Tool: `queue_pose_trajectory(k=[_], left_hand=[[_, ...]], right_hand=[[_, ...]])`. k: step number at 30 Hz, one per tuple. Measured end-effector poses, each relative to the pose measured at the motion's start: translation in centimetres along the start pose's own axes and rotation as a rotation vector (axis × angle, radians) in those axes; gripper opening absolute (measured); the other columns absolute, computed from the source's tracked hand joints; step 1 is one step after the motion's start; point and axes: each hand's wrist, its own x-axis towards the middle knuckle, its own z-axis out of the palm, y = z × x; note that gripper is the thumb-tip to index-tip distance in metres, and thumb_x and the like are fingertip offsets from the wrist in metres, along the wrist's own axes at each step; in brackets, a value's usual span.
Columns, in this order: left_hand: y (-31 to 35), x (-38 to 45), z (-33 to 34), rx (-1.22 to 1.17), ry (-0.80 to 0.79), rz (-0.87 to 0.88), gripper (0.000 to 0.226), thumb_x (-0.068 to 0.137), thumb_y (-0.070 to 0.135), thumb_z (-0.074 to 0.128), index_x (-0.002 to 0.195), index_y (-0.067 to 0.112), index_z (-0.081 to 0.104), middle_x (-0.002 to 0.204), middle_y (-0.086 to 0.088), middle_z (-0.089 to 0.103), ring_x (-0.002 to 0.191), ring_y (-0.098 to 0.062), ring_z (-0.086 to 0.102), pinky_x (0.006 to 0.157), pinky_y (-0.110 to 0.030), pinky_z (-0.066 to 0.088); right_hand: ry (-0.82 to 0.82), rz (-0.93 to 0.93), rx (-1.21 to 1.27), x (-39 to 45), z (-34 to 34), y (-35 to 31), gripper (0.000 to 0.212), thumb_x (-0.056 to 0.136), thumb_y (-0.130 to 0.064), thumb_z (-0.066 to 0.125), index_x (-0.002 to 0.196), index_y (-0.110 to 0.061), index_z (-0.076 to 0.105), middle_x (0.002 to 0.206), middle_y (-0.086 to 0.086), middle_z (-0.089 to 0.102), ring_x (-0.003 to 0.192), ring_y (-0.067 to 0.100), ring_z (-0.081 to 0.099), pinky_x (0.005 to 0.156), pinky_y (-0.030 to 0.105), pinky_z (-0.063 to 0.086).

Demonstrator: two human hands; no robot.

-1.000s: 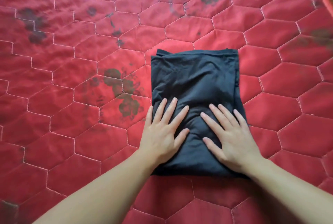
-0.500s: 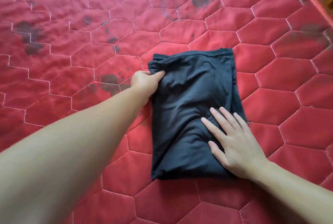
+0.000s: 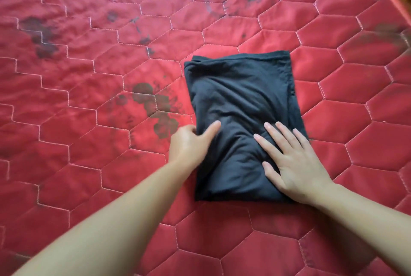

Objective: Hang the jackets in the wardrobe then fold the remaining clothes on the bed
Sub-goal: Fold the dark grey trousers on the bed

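Left hand's grip (image 3: 191, 144) pinches folded garment (image 3: 242, 120)

Bare forearms, no sleeves; left hand (image 3: 189, 144), right hand (image 3: 295, 164) ungloved.

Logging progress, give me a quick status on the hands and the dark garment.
Left hand at the left edge of the folded dark garment, thumb on top. Right hand flat on it, fingers spread. Garment lies on red quilt. Nothing in the way.
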Motion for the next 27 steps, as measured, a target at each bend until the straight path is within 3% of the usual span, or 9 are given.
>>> queue_pose_trajectory(k=[3,6,9,13,15,17,21,25,27], left_hand=[[-2.4,-3.0,-0.7,0.184,-0.193,-0.006,0.066,0.064,0.077,0.065,0.062,0.012,0.061,0.057,0.001,0.060,0.064,-0.021,0.061,0.055,-0.034,0.041],[-3.7,-4.8,-1.0,0.231,-0.311,0.020,0.045,0.068,0.061,0.074,0.072,0.017,0.068,0.063,0.008,0.064,0.066,-0.013,0.062,0.055,-0.031,0.043],[-4.4,-5.8,-1.0,0.002,-0.324,-0.011,0.021,0.072,0.038,0.081,0.082,0.024,0.068,0.073,0.009,0.069,0.068,-0.008,0.066,0.063,-0.029,0.055],[-5.7,-8.0,-0.6,-0.441,-0.364,-0.211,0.027,0.078,0.008,0.079,0.095,0.014,0.059,0.085,-0.005,0.067,0.071,-0.014,0.067,0.060,-0.029,0.060],[-6.8,-9.1,-0.5,-0.491,-0.346,-0.217,0.024,0.080,0.004,0.078,0.094,0.013,0.060,0.083,-0.006,0.068,0.065,-0.014,0.068,0.059,-0.027,0.060],[-7.7,-10.2,-0.7,-0.517,-0.376,-0.259,0.019,0.082,0.003,0.075,0.093,0.012,0.063,0.074,-0.004,0.070,0.055,-0.012,0.068,0.056,-0.024,0.059],[-9.3,-12.6,-1.1,-0.368,-0.453,-0.307,0.027,0.083,0.011,0.076,0.108,0.012,0.065,0.082,-0.005,0.073,0.065,-0.015,0.069,0.061,-0.026,0.057],[-9.5,-15.0,-1.9,-0.473,-0.247,-0.042,0.063,0.082,0.011,0.076,0.127,0.042,0.045,0.085,-0.001,0.077,0.078,-0.016,0.073,0.072,-0.023,0.055],[-8.7,-15.4,-2.4,-0.485,-0.225,0.121,0.055,0.085,0.012,0.073,0.122,0.048,0.054,0.095,0.002,0.076,0.086,-0.013,0.071,0.078,-0.028,0.055]], right_hand=[[0.026,0.103,0.057,-0.8,0.0,-0.6,0.061,0.089,-0.045,0.037,0.145,-0.022,0.043,0.155,0.012,0.032,0.143,0.031,0.031,0.112,0.052,0.030],[0.088,0.495,0.239,-2.8,-0.2,-1.3,0.064,0.090,-0.050,0.055,0.146,-0.026,0.038,0.153,0.008,0.032,0.140,0.028,0.031,0.109,0.047,0.028],[0.165,0.769,0.530,-4.4,-0.9,-1.8,0.072,0.076,-0.045,0.075,0.137,-0.023,0.044,0.130,0.007,0.049,0.119,0.023,0.044,0.098,0.036,0.035],[0.056,0.993,0.775,-5.0,-2.3,-1.7,0.046,0.069,-0.053,0.078,0.098,-0.023,0.060,0.091,-0.003,0.066,0.080,0.018,0.056,0.071,0.031,0.039],[-0.061,1.019,0.939,-5.3,-2.4,-1.6,0.037,0.070,-0.048,0.079,0.086,-0.017,0.067,0.067,-0.006,0.067,0.060,0.017,0.057,0.057,0.028,0.041],[-0.204,1.022,1.099,-6.1,-2.5,-1.6,0.026,0.073,-0.037,0.081,0.084,-0.015,0.072,0.057,-0.009,0.064,0.050,0.012,0.054,0.050,0.024,0.039],[-0.343,0.913,1.205,-9.0,-3.1,-1.7,0.017,0.076,-0.023,0.079,0.091,-0.015,0.075,0.081,-0.003,0.076,0.072,0.014,0.073,0.062,0.025,0.053],[-0.161,0.885,1.246,-11.0,-3.8,-2.4,0.021,0.082,-0.013,0.074,0.102,-0.014,0.069,0.086,0.003,0.076,0.068,0.011,0.072,0.053,0.026,0.053],[-0.020,0.885,1.331,-11.0,-4.8,-2.3,0.039,0.083,-0.007,0.073,0.114,-0.023,0.056,0.081,0.005,0.075,0.058,0.014,0.069,0.046,0.026,0.052]])
